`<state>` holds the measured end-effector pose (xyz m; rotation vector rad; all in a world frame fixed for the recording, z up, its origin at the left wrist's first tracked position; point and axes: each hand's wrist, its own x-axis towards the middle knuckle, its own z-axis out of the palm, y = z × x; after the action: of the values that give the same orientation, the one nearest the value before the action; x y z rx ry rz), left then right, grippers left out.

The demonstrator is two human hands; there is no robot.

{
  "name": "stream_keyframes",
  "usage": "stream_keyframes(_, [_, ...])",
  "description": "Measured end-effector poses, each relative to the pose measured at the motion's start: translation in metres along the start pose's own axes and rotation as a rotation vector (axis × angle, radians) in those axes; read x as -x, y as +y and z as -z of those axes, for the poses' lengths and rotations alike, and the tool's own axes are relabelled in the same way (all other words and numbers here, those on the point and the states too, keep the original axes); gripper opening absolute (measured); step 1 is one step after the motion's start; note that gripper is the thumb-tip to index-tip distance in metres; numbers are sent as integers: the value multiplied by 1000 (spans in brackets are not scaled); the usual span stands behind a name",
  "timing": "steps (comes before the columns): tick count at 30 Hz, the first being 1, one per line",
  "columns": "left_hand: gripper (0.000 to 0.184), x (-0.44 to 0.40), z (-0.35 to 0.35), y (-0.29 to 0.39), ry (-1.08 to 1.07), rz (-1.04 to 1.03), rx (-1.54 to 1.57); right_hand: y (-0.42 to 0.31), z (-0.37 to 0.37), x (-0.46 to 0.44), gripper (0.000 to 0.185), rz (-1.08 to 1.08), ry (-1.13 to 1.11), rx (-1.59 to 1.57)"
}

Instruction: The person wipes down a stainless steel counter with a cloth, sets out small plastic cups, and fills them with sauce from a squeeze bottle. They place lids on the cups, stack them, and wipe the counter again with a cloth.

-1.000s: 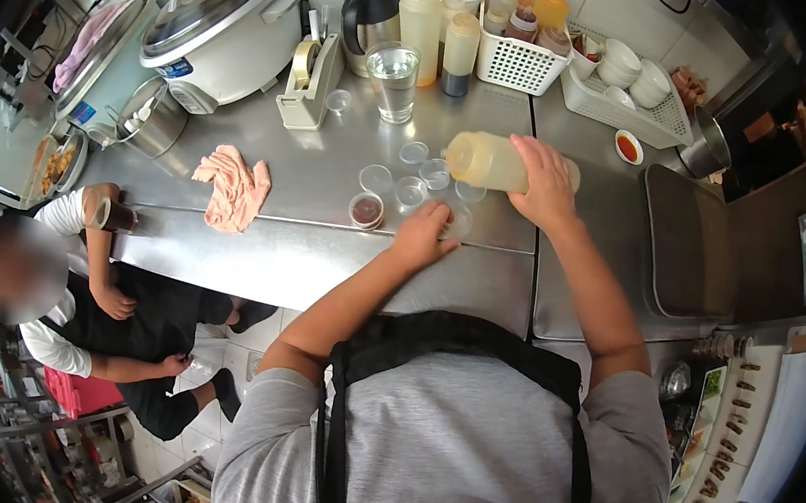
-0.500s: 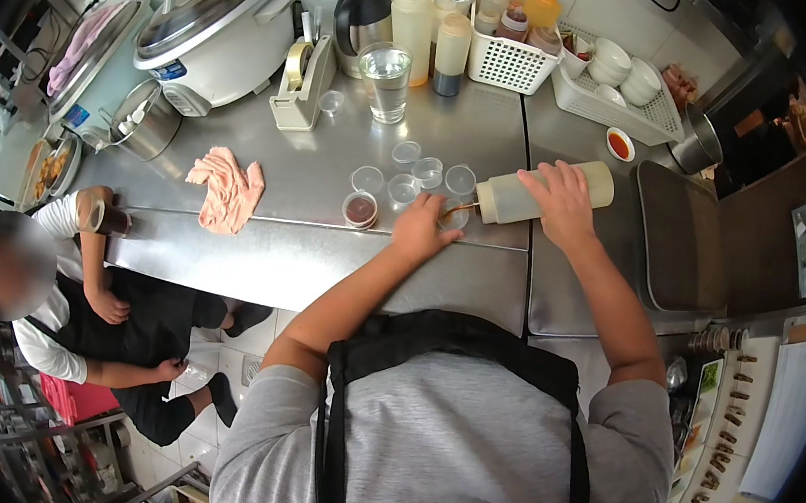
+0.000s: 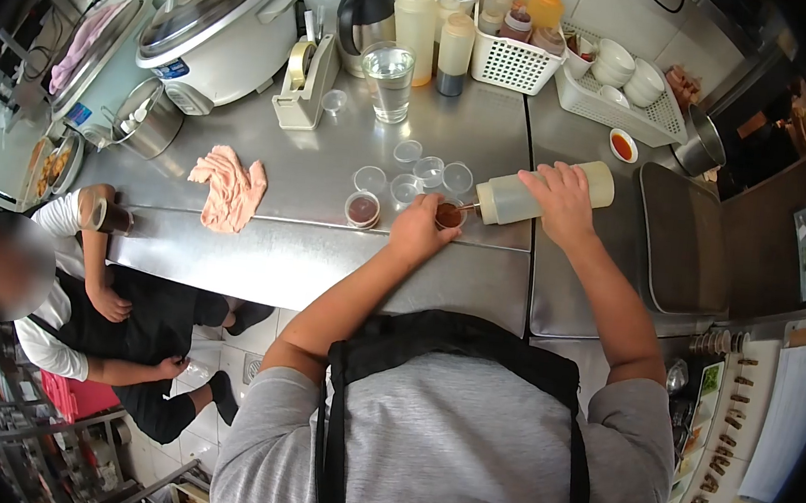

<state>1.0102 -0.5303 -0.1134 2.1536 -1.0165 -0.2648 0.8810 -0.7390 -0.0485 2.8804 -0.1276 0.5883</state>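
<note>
My right hand [image 3: 563, 201] is wrapped round a pale squeeze bottle [image 3: 515, 201], tilted nearly flat with its nozzle pointing left. Brown sauce shows at the nozzle, over a small clear cup [image 3: 449, 215] with dark brown sauce in it. Around the left side of that cup curl the fingers of my left hand [image 3: 420, 229]. Several clear cups, such as one [image 3: 369, 180] at the left and one [image 3: 458, 177] at the right, stand just behind. A cup of dark red sauce [image 3: 362, 210] is left of my left hand.
A pink cloth [image 3: 228, 189] lies at the left. Behind stand a tape dispenser [image 3: 303, 87], a water jug [image 3: 389, 83], squeeze bottles and a white basket [image 3: 515, 66]. A dark tray [image 3: 690, 242] is at the right. Another person [image 3: 124, 322] sits at the lower left.
The bottle has moved down and right, turning its nozzle to the cup at my left hand. That cup, clear earlier, now holds dark brown sauce.
</note>
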Motion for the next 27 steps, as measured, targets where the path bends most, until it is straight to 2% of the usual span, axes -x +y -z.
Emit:
stream_keyframes(11, [55,-1,7,5,-11,-11,-25,0,-3,1,48,-28,12,-47])
stream_keyframes(17, [55,-2,12,7,-21,0,-39,-1,-4,-1,54,-81,-95,-103])
stream_keyframes(20, [56,-2,19,9,-5,-10,-32,-3,-13,-5,61,-202,-3,-350])
stream_keyframes(23, [57,-1,30,17,-5,0,-28,-9,-23,-19,70,-433,101,-687])
stream_keyframes(27, [58,2,43,28,-36,24,21,-10,-42,-39,82,-607,324,-972])
